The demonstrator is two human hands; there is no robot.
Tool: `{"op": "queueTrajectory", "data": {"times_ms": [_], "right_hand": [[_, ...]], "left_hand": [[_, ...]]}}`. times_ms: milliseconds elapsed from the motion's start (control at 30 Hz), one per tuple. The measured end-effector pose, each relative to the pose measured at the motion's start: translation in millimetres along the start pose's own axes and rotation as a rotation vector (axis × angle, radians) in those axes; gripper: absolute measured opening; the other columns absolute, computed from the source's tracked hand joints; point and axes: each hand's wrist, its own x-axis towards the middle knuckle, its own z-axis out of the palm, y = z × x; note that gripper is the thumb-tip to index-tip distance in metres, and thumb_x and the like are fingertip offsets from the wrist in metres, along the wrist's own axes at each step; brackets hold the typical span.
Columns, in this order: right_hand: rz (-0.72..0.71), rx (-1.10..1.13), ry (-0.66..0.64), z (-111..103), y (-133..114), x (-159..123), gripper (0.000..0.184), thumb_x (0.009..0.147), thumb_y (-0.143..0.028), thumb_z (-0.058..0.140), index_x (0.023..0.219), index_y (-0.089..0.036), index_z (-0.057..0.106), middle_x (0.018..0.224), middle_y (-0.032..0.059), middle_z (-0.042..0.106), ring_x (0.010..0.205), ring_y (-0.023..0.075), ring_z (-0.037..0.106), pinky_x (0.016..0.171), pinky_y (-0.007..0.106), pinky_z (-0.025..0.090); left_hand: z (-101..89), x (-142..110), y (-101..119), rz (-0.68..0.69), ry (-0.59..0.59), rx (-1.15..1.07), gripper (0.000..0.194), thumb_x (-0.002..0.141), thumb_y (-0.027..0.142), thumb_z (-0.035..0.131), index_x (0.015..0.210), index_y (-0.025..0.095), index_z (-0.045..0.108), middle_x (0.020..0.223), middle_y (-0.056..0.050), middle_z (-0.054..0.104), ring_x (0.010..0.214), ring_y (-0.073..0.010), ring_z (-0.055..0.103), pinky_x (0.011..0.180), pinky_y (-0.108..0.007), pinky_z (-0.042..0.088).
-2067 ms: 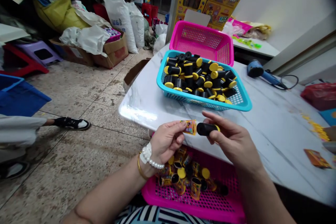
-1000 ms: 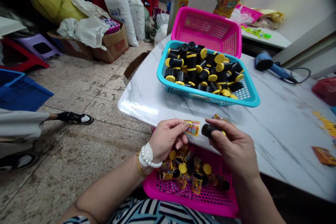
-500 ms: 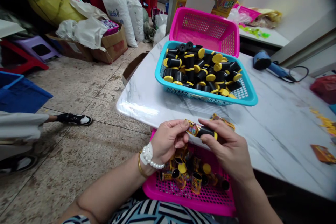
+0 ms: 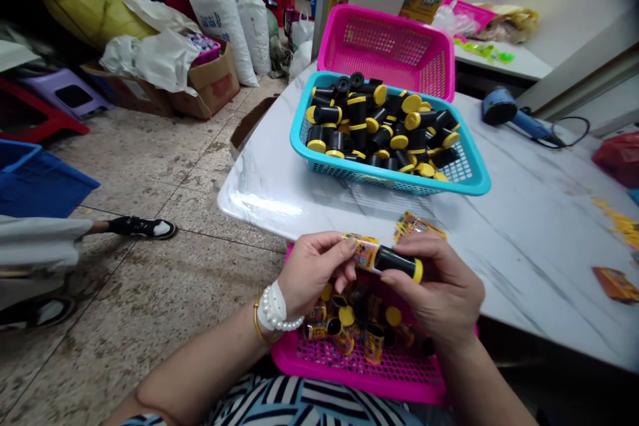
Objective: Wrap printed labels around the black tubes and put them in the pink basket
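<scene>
While the left hand (image 4: 315, 267) pinches a yellow-and-orange printed film sleeve (image 4: 366, 253) between thumb and fingers, the right hand (image 4: 444, 286) grips a black plastic cylinder (image 4: 397, 262) near its yellow-capped end, and here they are, end to end at the near edge of the white marble-patterned bench (image 4: 264, 196)! Sleeve meets cylinder; whether its mouth has slipped over, I can't tell. Most of that black wall is bare, so this piece looks barely begun. Below, the magenta plastic mesh basket (image 4: 399, 383) holds a small heap, several of them cylinders in printed sleeves (image 4: 373, 344): those look done. Up top, the turquoise plastic basket (image 4: 301, 126) brims with bare black cylinders (image 4: 358, 113), plenty left by my reckoning, and flat printed sleeves (image 4: 412, 223) lie just beyond the right hand.
</scene>
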Motion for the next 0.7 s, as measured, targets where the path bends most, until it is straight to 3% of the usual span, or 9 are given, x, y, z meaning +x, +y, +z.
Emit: {"op": "queueTrajectory", "data": {"times_ms": [100,233,400,467,700], "right_hand": [[-0.032,0.050,0.067,-2,1,-1,0.030,0.072,-0.024,0.089,0.095,-0.023,0.071,0.085,0.0015,0.067,0.080,0.0189,0.065,0.071,0.033,0.053],[-0.041,0.058,0.066,-2,0,0,0.029,0.072,-0.024,0.088,0.096,-0.024,0.072,0.084,0.0021,0.068,0.080,0.0194,0.065,0.070,0.033,0.053],[0.164,0.181,0.212,1,3,-2,0.021,0.079,-0.029,0.083,0.096,-0.023,0.072,0.093,0.0044,0.068,0.089,0.0209,0.065,0.077,0.035,0.054],[0.197,0.208,0.199,3,3,-2,0.020,0.080,-0.029,0.082,0.096,-0.023,0.072,0.094,0.0043,0.068,0.091,0.0205,0.064,0.078,0.034,0.054],[0.118,0.168,0.096,12,2,3,0.021,0.079,-0.024,0.083,0.096,-0.023,0.072,0.100,0.0051,0.070,0.098,0.0205,0.068,0.085,0.034,0.056]], "left_hand": [[0.1,-3,0,0.053,0.098,-0.037,0.032,0.081,0.042,0.078,0.090,0.013,0.068,0.054,0.006,0.057,0.038,-0.0018,0.041,0.036,-0.013,0.028],[3.3,-3,4,-0.052,0.004,-0.109,0.033,0.080,0.042,0.078,0.081,0.013,0.063,0.048,0.006,0.054,0.033,-0.0008,0.034,0.033,-0.013,0.022],[8.0,4,7,-0.080,0.022,-0.193,0.030,0.080,0.036,0.079,0.080,0.012,0.061,0.049,0.005,0.055,0.035,0.0008,0.033,0.034,-0.011,0.018],[9.2,7,6,-0.097,0.021,-0.208,0.029,0.081,0.034,0.079,0.081,0.011,0.061,0.051,0.005,0.055,0.036,0.0010,0.033,0.034,-0.011,0.017],[11.1,13,4,-0.136,-0.056,-0.295,0.029,0.081,0.035,0.078,0.081,0.011,0.063,0.051,0.004,0.055,0.038,-0.0002,0.035,0.035,-0.012,0.017]]}}
